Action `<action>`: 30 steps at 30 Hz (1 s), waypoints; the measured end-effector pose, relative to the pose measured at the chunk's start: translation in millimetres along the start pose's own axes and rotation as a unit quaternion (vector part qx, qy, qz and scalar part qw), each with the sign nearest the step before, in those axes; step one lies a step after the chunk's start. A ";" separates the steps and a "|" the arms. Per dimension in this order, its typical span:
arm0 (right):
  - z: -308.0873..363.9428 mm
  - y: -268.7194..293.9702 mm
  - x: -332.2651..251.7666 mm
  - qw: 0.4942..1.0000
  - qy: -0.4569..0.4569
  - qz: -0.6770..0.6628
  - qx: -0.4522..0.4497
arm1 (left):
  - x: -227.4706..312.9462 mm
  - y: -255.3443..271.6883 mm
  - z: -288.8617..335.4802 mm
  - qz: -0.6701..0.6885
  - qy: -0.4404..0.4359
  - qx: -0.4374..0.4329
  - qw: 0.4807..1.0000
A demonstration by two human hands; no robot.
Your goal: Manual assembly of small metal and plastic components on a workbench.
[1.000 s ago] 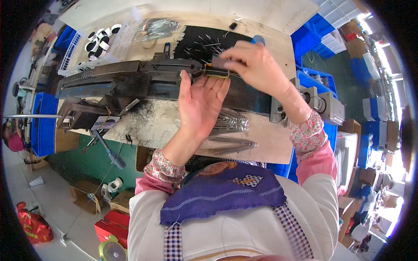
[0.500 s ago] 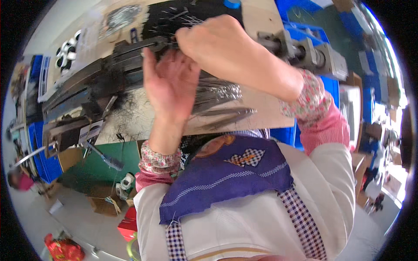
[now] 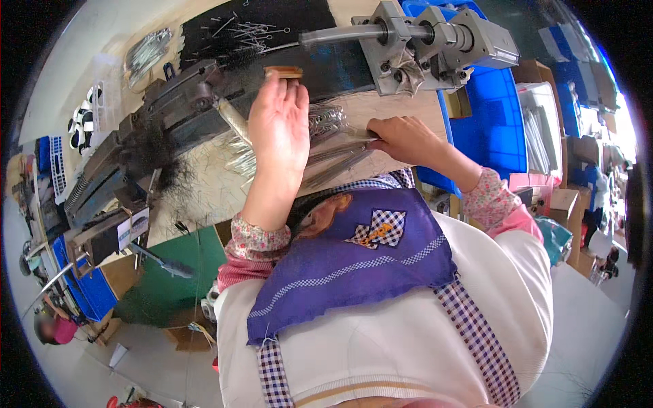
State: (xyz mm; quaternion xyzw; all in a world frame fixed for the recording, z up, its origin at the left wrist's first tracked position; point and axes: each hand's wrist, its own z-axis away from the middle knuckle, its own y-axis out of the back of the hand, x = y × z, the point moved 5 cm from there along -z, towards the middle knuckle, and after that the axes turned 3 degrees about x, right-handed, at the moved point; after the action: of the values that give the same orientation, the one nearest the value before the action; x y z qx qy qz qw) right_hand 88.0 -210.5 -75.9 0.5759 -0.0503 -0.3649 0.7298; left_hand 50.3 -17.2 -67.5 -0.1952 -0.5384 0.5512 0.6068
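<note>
My left hand (image 3: pixel 280 129) is raised palm-up over the bench machine, fingers stretched out. Its fingertips meet a small orange-brown block (image 3: pixel 283 71); whether they grip it I cannot tell. A pale wrapped handle (image 3: pixel 235 122) slants down from the dark clamp (image 3: pixel 202 88) and passes behind that hand. At the bench's near edge my right hand (image 3: pixel 408 139) is closed, thumb and fingers pinching the end of a bundle of dark bristles (image 3: pixel 343 163). Shiny wire pieces (image 3: pixel 326 122) lie between the two hands.
A metal spindle unit (image 3: pixel 435 41) with a grey rod stands at the back right. Looped wire pins (image 3: pixel 252 30) lie on a black mat (image 3: pixel 197 34) behind. A blue bin (image 3: pixel 486 129) sits right of the bench. Loose dark bristles (image 3: pixel 173 173) are scattered at left.
My right hand has left the clamp area and moved right and nearer, onto the bristle bundle. My left hand stays over the machine, fingers now pointing up at the block. The head view has shifted.
</note>
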 end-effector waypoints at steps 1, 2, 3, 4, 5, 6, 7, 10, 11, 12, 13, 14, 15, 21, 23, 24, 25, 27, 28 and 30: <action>-3.0 -6.4 5.1 0.999 0.009 -0.051 0.013 | -0.8 6.3 6.8 -0.023 -0.008 0.003 1.000; -5.5 -9.4 8.8 0.994 0.019 -0.102 0.023 | 0.4 13.9 19.8 -0.046 -0.017 0.008 0.999; -7.1 -12.1 13.3 0.994 0.028 -0.103 0.016 | 8.6 11.1 37.5 -0.043 -0.024 0.017 0.999; -9.1 -12.9 17.1 0.987 0.031 -0.154 0.014 | 22.6 -3.7 63.0 -0.065 -0.017 -0.033 0.997; -4.2 -10.8 19.4 0.979 0.026 -0.202 0.027 | 34.1 -15.3 91.5 -0.090 -0.006 -0.100 0.991; -0.6 -13.0 25.1 0.978 0.016 -0.203 0.036 | 50.9 35.1 104.4 -0.254 -0.076 -0.096 0.959; -0.7 -15.1 28.7 0.971 0.020 -0.230 0.065 | 80.3 60.7 122.4 -0.587 -0.335 -0.004 0.737; 2.0 -12.1 31.4 0.948 0.010 -0.285 0.144 | 143.8 92.3 154.2 -0.857 -0.426 0.276 0.091; 3.2 -4.7 24.9 0.943 -0.001 -0.300 0.146 | 171.6 121.0 171.6 -0.868 -0.318 0.380 0.019; 1.2 0.3 16.0 0.929 0.021 -0.333 0.159 | 199.2 156.9 204.2 -0.861 -0.302 0.406 -0.059; -0.7 -1.7 14.0 0.919 0.031 -0.346 0.187 | 234.7 197.0 236.8 -0.815 -0.274 0.483 0.165; 1.8 6.9 8.0 0.916 0.049 -0.345 0.199 | 247.9 216.6 261.7 -0.832 -0.306 0.460 0.050; 7.1 14.4 5.9 0.905 0.042 -0.367 0.213 | 248.0 209.8 270.1 -0.749 -0.226 0.593 0.189; 26.1 55.7 3.6 0.856 0.057 -0.407 0.314 | 244.0 250.0 254.6 -0.748 -0.188 0.592 0.236; 35.2 72.3 6.7 0.843 0.055 -0.402 0.354 | 213.7 216.4 211.3 -0.780 -0.202 0.527 0.270; 33.3 84.5 1.8 0.850 0.075 -0.400 0.333 | 200.6 201.1 196.8 -0.849 -0.241 0.460 0.095; 30.1 95.4 -4.0 0.858 0.092 -0.397 0.313 | 180.9 149.3 179.4 -0.857 -0.347 0.331 0.190; 16.7 112.3 -31.7 0.889 0.132 -0.352 0.260 | 130.7 39.4 164.7 -0.771 -0.431 0.173 0.435; 12.5 119.2 -48.3 0.876 0.213 -0.319 0.291 | 104.9 -8.4 157.4 -0.747 -0.425 0.082 0.505; 5.6 131.9 -87.1 0.840 0.326 -0.314 0.298 | 71.4 -29.8 147.9 -0.648 -0.350 -0.038 0.675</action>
State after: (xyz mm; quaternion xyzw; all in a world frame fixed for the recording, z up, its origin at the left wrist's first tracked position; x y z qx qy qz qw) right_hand 84.4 -154.2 71.9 0.8363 0.2679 -0.3326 0.3438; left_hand -77.9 -16.6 39.4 0.3873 -0.7233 0.0268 0.5711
